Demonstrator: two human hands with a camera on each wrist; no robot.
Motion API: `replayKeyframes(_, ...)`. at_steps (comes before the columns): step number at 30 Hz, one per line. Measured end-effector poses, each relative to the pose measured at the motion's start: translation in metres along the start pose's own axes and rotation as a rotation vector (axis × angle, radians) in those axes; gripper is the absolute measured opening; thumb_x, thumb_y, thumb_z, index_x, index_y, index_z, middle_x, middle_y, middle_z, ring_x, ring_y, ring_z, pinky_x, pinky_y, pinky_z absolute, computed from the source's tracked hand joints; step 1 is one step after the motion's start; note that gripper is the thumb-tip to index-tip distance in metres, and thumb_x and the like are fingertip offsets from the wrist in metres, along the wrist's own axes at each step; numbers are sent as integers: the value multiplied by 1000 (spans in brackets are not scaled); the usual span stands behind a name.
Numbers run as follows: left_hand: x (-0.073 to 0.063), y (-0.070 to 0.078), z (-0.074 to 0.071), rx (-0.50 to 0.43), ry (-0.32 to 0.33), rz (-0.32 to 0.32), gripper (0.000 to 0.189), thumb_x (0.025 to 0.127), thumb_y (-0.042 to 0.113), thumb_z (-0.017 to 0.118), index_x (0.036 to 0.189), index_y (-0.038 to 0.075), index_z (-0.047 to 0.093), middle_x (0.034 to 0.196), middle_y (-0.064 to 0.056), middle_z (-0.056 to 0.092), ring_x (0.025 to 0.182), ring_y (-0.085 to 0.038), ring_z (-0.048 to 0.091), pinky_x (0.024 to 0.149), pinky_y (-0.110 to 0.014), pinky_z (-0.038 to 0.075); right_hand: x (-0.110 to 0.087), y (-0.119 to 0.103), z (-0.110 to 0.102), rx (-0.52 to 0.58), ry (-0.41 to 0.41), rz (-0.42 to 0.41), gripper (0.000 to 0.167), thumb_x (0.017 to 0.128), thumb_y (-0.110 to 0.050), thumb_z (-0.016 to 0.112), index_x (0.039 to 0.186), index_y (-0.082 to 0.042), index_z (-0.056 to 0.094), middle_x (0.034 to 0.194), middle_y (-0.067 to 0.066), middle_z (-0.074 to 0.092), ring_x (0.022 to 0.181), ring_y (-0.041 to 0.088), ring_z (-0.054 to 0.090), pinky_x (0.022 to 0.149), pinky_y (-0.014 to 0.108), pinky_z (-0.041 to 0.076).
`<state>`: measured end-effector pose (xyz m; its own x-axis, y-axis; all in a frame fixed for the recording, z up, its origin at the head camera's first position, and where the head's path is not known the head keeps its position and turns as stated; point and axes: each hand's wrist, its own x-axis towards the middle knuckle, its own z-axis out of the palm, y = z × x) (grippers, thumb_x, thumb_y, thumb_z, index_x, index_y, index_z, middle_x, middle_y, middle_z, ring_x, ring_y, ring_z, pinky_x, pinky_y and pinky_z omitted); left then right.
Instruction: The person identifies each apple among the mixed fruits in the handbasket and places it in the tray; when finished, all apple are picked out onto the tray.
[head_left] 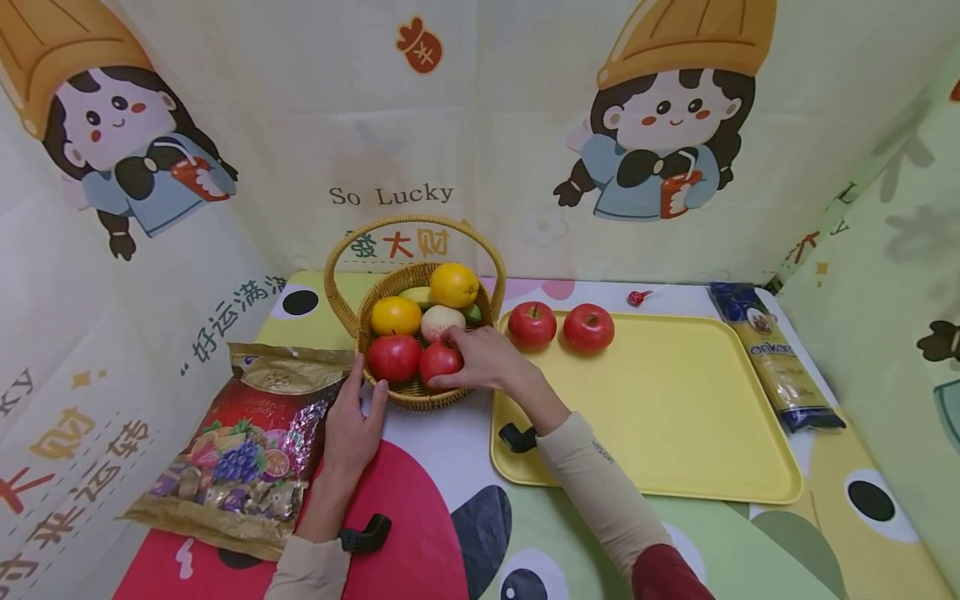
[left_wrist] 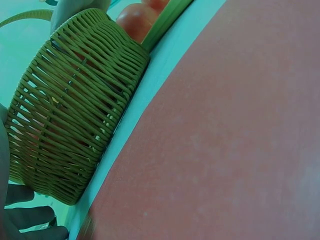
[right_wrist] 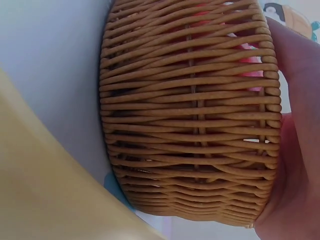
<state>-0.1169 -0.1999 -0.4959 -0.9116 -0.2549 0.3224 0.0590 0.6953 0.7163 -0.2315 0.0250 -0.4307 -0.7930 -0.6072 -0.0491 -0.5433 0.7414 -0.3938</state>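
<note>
A wicker basket (head_left: 420, 403) with a tall arched handle holds fruit. My right hand (head_left: 487, 358) reaches over its right rim and grips a red apple (head_left: 437, 363) at the front of the basket. Beside that one lies another red apple (head_left: 393, 359). Behind them are two oranges (head_left: 454, 285), a pale round fruit (head_left: 442, 322) and, partly hidden, a yellow and a green piece. My left hand (head_left: 352, 429) rests with extended fingers against the basket's left front side. The woven wall (right_wrist: 195, 115) fills much of the right wrist view.
Two red apples (head_left: 588, 328) sit at the back left of a yellow tray (head_left: 645, 417), right of the basket. A candy bag (head_left: 255, 442) lies left of my left hand. A pasta packet (head_left: 783, 358) lies along the tray's right edge, and a lollipop (head_left: 637, 297) behind it.
</note>
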Motion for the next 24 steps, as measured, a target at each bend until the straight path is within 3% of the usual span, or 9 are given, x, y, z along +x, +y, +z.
replayKeyframes(4,0,1,1,-1,-3,-3,64,102,37,55,158,14,33,154,-18,46,136,-38,51,110,-58,43,0,0,1,-7,5,8,75,80,-71,63,134,-20,54,118,2,70,105,23,62,94,36,52)
replayKeyframes(12,1,-1,2,-4,-1,-2,64,102,37,54,158,14,33,156,-17,45,138,-37,50,109,-57,44,-1,0,4,24,42,-23,75,78,-62,71,135,-16,52,126,2,69,119,23,59,114,45,37)
replayKeyframes(19,1,-1,2,-7,-4,1,64,102,37,54,158,13,33,155,-17,45,137,-37,50,109,-57,44,-2,0,5,60,85,-22,85,76,-62,71,143,-14,50,136,4,61,120,23,57,110,45,39)
replayKeyframes(24,0,0,2,-7,-9,-7,64,102,38,54,158,13,33,155,-18,46,137,-38,51,108,-58,45,-4,0,5,107,117,-30,84,75,-60,72,142,-15,51,136,6,60,120,24,56,107,45,42)
